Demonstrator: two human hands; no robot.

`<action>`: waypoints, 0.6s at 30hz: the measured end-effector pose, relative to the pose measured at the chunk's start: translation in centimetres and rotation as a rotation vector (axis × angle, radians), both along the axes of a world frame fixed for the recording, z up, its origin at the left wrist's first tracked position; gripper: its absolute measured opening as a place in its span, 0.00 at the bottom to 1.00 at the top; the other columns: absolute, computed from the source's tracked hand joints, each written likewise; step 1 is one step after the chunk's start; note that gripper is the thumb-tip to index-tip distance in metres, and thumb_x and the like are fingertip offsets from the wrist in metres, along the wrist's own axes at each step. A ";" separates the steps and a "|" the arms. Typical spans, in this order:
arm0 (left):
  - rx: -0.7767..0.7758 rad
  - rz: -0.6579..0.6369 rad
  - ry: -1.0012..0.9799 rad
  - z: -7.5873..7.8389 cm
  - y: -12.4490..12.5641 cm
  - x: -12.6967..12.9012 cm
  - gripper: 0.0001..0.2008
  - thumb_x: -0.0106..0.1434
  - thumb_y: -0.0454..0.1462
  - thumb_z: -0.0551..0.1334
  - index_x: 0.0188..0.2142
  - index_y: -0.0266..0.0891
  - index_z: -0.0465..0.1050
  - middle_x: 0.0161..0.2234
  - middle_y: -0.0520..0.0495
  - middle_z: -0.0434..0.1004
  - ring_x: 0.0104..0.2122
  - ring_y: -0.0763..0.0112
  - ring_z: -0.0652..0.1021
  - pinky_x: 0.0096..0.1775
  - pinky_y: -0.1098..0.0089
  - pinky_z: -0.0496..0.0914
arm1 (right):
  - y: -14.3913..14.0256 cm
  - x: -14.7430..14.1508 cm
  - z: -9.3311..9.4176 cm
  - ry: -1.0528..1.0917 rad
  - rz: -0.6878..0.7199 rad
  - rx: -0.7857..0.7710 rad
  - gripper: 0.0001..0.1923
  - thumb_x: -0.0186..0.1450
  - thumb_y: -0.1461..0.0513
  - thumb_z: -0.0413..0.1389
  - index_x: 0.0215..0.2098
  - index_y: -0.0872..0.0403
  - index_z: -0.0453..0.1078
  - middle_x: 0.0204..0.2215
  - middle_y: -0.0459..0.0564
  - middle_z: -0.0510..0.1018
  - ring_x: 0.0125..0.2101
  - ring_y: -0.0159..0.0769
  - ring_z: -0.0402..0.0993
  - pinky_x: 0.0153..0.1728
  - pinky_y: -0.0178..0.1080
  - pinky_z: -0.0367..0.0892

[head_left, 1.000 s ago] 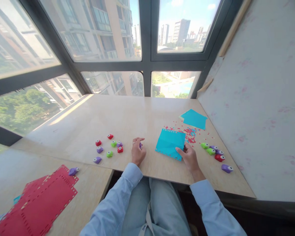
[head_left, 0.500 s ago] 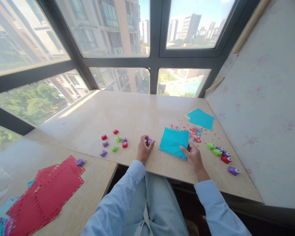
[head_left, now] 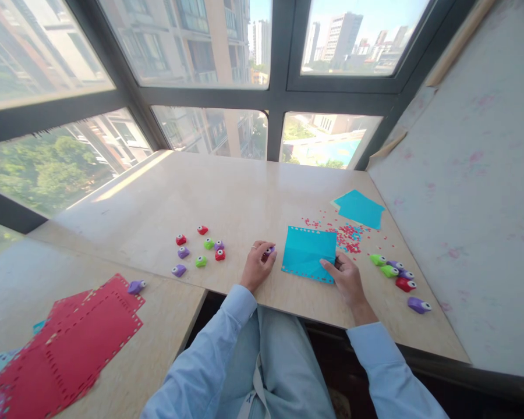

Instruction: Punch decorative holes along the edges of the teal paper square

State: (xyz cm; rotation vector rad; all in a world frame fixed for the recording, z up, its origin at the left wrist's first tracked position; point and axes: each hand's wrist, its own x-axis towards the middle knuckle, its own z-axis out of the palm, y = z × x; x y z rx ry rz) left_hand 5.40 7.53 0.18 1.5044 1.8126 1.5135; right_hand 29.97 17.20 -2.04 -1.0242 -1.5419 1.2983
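Note:
In my left hand (head_left: 259, 265) is a small purple craft punch (head_left: 268, 251), partly covered by the fingers and just left of the paper. My right hand (head_left: 347, 278) pinches the right edge of a blue paper sheet (head_left: 310, 251), thumb on top. Small holes run along the sheet's top and bottom edges. Red and blue paper bits (head_left: 349, 237) lie scattered beyond its right side. Several red, green and purple punches, among them a red punch (head_left: 219, 254), stand to the left of my left hand.
More punches, including a purple punch (head_left: 419, 305), line the right side near the wall (head_left: 475, 233). Blue sheets (head_left: 361, 209) lie at the back right. Punched red sheets (head_left: 91, 337) are piled at the left, with a purple punch (head_left: 136, 287) on their corner. Windows border the tabletop (head_left: 227, 186).
My left fingers have closed further over the purple punch, which shows less now. The blue sheet has turned slightly in my right hand. The camera view has shifted a little.

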 end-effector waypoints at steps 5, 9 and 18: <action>-0.039 0.041 0.166 -0.1 -0.1 0.2 0.12 0.61 0.44 0.67 0.40 0.40 0.76 0.36 0.45 0.75 0.36 0.66 0.75 0.40 0.66 0.71 | -0.1 0.1 0.0 0.005 0.034 -0.013 0.22 0.57 0.50 0.66 0.42 0.55 0.72 0.33 0.48 0.76 0.30 0.37 0.69 0.31 0.37 0.67; -0.115 0.161 0.340 -0.2 0.1 0.3 0.14 0.56 0.47 0.71 0.35 0.40 0.76 0.33 0.45 0.76 0.39 0.61 0.74 0.42 0.63 0.69 | -0.2 0.1 0.0 -0.012 0.052 -0.023 0.22 0.57 0.49 0.66 0.42 0.55 0.72 0.34 0.48 0.76 0.30 0.37 0.69 0.32 0.37 0.68; -0.166 0.145 0.381 -0.3 0.3 0.4 0.19 0.55 0.48 0.71 0.40 0.39 0.76 0.37 0.43 0.77 0.40 0.60 0.76 0.43 0.62 0.69 | -0.3 0.0 0.5 -0.064 0.056 -0.052 0.25 0.56 0.45 0.65 0.42 0.54 0.72 0.33 0.49 0.77 0.30 0.38 0.71 0.30 0.37 0.69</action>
